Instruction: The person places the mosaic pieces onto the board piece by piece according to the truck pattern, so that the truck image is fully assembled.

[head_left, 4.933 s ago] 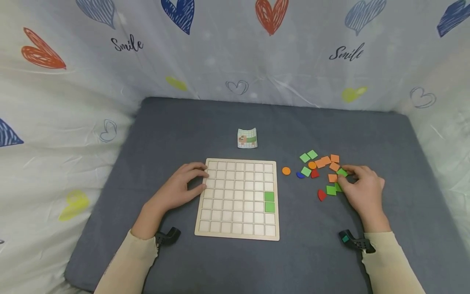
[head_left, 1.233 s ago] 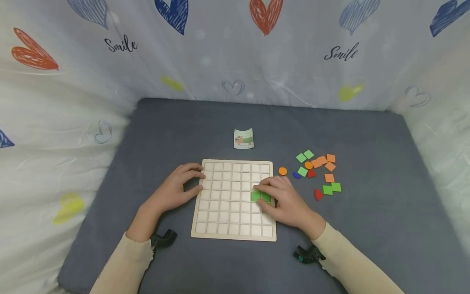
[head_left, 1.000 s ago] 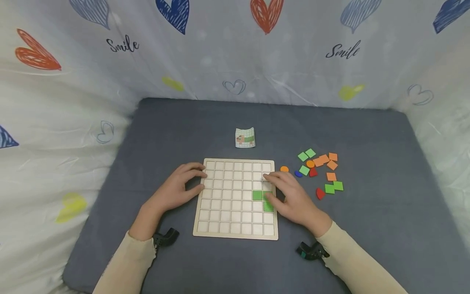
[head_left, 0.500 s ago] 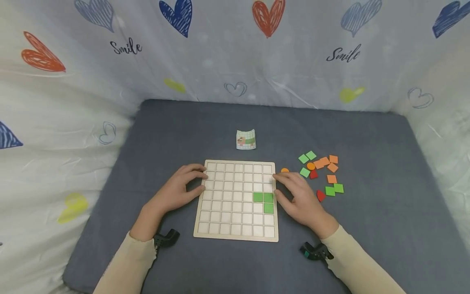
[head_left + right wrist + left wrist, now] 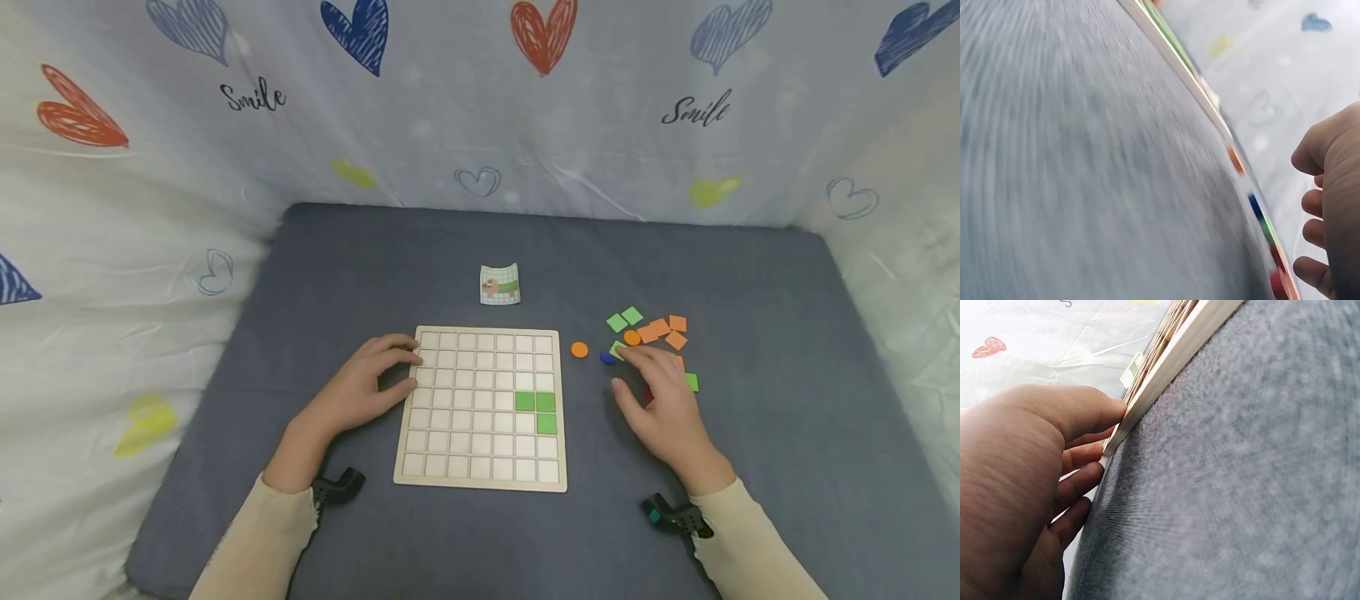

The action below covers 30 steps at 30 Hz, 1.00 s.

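A wooden grid board (image 5: 472,422) lies on the table with several green square tiles (image 5: 526,402) in cells at its right side. My left hand (image 5: 356,382) rests at the board's left edge, relaxed; in the left wrist view its thumb (image 5: 1094,414) touches the wooden rim (image 5: 1169,367). To the right of the board, my right hand (image 5: 669,408) hovers over the loose pieces with fingers apart and nothing visible between them. Its index finger is by a green tile (image 5: 617,350). That hand hides part of a red piece (image 5: 648,395) and some tiles.
Loose orange squares (image 5: 677,323), green squares (image 5: 632,316), orange discs (image 5: 580,350) and a blue piece (image 5: 607,358) lie right of the board. Behind the board stands a small picture card (image 5: 499,285) with a gridded pattern. A printed curtain (image 5: 420,125) borders the table (image 5: 375,267).
My right hand took a green tile from the pile, set it in a cell left of another green tile, let go and moved back right. My left hand has stayed at the board's edge.
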Available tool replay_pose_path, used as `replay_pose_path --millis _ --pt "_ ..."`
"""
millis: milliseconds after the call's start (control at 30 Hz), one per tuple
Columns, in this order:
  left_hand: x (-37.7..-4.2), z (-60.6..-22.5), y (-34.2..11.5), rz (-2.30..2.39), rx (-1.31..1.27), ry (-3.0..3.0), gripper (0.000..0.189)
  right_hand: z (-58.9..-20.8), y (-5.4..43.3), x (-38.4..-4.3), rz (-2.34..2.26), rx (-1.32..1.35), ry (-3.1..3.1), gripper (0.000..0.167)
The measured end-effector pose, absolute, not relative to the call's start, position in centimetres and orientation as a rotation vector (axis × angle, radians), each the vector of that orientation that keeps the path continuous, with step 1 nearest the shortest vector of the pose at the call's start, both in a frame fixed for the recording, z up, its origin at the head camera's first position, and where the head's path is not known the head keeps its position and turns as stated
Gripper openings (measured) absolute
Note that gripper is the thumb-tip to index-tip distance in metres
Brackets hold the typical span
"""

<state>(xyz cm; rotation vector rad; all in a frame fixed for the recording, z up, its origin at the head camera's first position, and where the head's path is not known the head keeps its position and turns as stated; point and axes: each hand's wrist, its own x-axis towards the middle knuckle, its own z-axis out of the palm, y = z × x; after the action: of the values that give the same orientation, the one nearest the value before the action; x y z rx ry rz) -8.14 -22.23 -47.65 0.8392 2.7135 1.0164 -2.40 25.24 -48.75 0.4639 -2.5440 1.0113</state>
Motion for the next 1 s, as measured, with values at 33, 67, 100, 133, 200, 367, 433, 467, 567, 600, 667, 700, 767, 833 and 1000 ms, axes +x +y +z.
replay_pose_path --millis 33,67,100,133,200,367,433,467,567,600,667,700,767,833,1000 --pt "-8.2 -47.7 -22.2 1.019 0.841 2.712 0.033 -48.8 25.6 -2.3 1.012 0.437 -2.542 0.047" --pt "-8.2 -47.8 -22.2 1.018 0.842 2.711 0.033 -48.8 26.1 -2.1 1.011 0.409 -2.540 0.048" --pt "-8.2 -47.8 -22.2 1.013 0.844 2.712 0.033 -48.8 26.5 -1.9 1.011 0.382 -2.541 0.048" --pt "-8.2 -47.9 -22.1 1.010 0.847 2.713 0.033 -48.7 26.9 -1.7 1.006 0.354 -2.544 0.048" --pt "-8.3 -47.9 -22.1 1.004 0.847 2.714 0.034 -48.5 27.8 -1.4 1.002 0.304 -2.553 0.048" --pt "-8.3 -47.9 -22.0 1.009 0.851 2.716 0.033 -48.1 30.2 -1.2 0.971 0.193 -2.595 0.051" --pt "-8.3 -47.9 -22.1 1.013 0.851 2.719 0.033 -48.0 31.1 -1.3 0.959 0.160 -2.630 0.054" --pt "-8.3 -47.9 -22.1 1.015 0.851 2.720 0.033 -47.9 31.4 -1.3 0.957 0.149 -2.655 0.056" --pt "-8.2 -47.7 -22.1 1.020 0.854 2.729 0.033 -47.8 32.3 -1.6 0.953 0.129 -2.746 0.064" --pt "-8.1 -47.7 -22.1 1.023 0.854 2.731 0.033 -47.8 32.5 -1.6 0.955 0.123 -2.772 0.066" --pt "-8.1 -47.5 -22.1 1.029 0.853 2.729 0.033 -47.6 32.8 -1.8 0.954 0.105 -2.809 0.065" --pt "-8.1 -47.5 -22.1 1.031 0.852 2.730 0.033 -47.6 32.9 -1.9 0.949 0.092 -2.821 0.063" --pt "-8.0 -47.3 -22.1 1.033 0.842 2.727 0.033 -47.4 33.1 -1.9 0.932 0.066 -2.839 0.056" --pt "-8.0 -47.3 -22.1 1.032 0.831 2.723 0.033 -47.4 33.3 -1.8 0.907 0.058 -2.851 0.050" --pt "-7.9 -47.5 -22.2 1.031 0.827 2.709 0.033 -47.5 33.9 -1.5 0.871 0.110 -2.848 0.042"
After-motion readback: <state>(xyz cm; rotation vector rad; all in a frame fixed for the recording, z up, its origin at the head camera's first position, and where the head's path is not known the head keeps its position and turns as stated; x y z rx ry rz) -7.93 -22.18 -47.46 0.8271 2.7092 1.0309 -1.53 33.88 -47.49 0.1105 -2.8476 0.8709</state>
